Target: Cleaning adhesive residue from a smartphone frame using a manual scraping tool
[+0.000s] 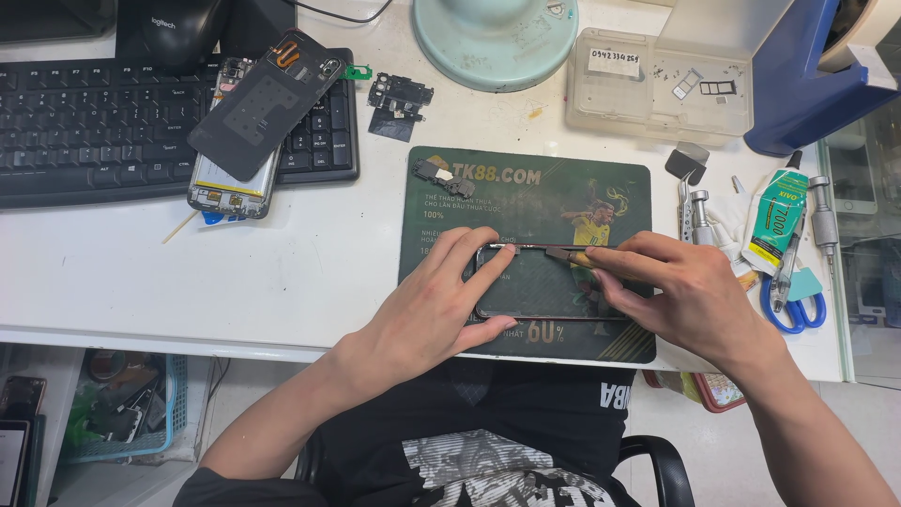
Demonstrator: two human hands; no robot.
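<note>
A phone frame (549, 286) with a clear or dark panel lies on a dark green mat (526, 188) at the desk's front. My left hand (441, 305) rests over its left end, index fingertip on the top edge, thumb at the bottom edge. My right hand (680, 291) reaches in from the right and pinches a small flat tool or part (563, 253) against the frame's top edge. A small black phone part (432, 171) sits at the mat's top left corner.
A black keyboard (94, 122) carries an opened phone body (230, 174) and its back cover (267, 99). Small parts (399, 99), a clear parts box (657, 84), a glue tube (779, 211), tweezers, screwdrivers and blue scissors (793, 305) lie right.
</note>
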